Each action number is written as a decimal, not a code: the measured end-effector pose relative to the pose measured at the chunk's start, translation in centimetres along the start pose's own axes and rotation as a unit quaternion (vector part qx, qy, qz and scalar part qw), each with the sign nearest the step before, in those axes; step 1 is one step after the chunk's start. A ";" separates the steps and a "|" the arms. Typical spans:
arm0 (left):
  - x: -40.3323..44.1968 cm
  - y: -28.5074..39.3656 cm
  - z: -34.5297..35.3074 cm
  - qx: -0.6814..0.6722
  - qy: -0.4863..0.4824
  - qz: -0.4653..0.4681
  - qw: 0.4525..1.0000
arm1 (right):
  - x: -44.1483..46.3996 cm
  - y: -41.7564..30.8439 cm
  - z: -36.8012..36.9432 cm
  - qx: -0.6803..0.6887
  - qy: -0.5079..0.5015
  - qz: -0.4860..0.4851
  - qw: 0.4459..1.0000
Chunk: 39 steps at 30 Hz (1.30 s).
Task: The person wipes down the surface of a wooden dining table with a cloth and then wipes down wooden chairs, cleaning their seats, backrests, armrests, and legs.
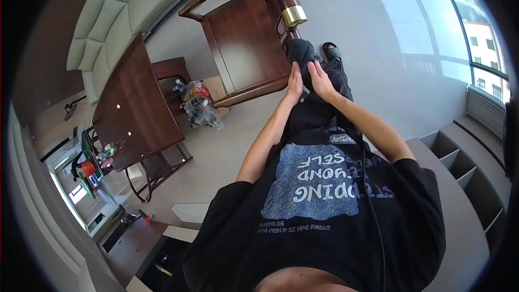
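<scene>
A dark grey bundled cloth [300, 51] stands out beyond my knees, near the brass-capped end of a wooden chair part. My left hand [295, 82] presses against its near left side, fingers pointing forward. On the right side my right hand [321, 81] grips it too, the thumb toward the middle. The cloth's lower part merges with my black trousers [308, 112], so its full shape is hidden. One foot in a dark slipper [331, 52] rests on the floor just to the right.
A wooden chair [246, 43] stands ahead, its brass-capped post [294, 16] close to the cloth. Leftward are a dark wooden table [135, 103], a pale green sofa [116, 16] and a heap of plastic bottles [201, 105]. Cubby shelves [459, 162] and windows line the right.
</scene>
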<state>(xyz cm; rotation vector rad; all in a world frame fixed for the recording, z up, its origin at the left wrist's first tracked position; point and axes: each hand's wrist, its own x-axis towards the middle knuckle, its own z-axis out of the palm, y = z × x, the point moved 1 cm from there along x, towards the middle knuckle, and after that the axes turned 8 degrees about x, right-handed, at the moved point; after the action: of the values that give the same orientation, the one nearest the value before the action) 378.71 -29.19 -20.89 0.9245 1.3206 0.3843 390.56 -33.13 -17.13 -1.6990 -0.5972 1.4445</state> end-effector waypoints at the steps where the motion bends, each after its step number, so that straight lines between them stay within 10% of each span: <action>1: 0.6 -1.7 -0.5 0.013 -0.023 0.018 0.999 | -0.1 0.2 -0.4 -0.020 -0.008 -0.003 1.000; 5: -1.0 0.5 -0.5 -0.026 -0.086 -0.045 0.995 | 1.9 2.0 -1.7 -0.121 -0.038 -0.045 0.991; 7: 2.9 -1.3 -0.3 -0.011 -0.092 0.089 0.992 | 2.2 0.8 -1.0 -0.084 -0.020 -0.087 0.993; 13: 4.7 7.7 0.6 0.031 0.109 0.170 0.979 | 7.4 -4.1 1.8 -0.020 -0.022 -0.185 0.982; 16: 9.1 -0.3 -1.4 0.142 0.109 0.180 0.967 | 7.5 -2.7 2.0 -0.032 0.003 -0.276 0.961; 22: 3.7 0.1 0.7 -0.045 0.164 0.046 0.984 | 6.8 -1.8 -0.5 -0.141 -0.174 -0.082 0.971; 27: -0.5 -3.9 3.7 -0.017 0.262 0.018 0.965 | 5.4 3.7 -2.0 -0.294 -0.306 -0.301 0.854; 28: -2.9 -0.6 4.9 0.010 0.265 -0.034 0.964 | 4.8 4.6 -2.1 -0.225 -0.341 -0.161 0.898; 38: -2.2 -0.9 5.8 -0.120 0.273 -0.011 0.954 | 3.2 -0.9 -3.4 -0.144 -0.311 -0.019 0.939; 39: -1.5 -1.0 5.2 -0.070 0.272 0.009 0.960 | 4.0 -0.1 -3.3 -0.268 -0.339 -0.143 0.891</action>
<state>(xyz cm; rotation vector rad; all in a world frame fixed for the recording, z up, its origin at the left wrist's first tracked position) 382.92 -32.65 -20.79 0.7337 1.7581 0.7767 394.73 -30.81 -19.29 -1.3553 -1.6851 1.7414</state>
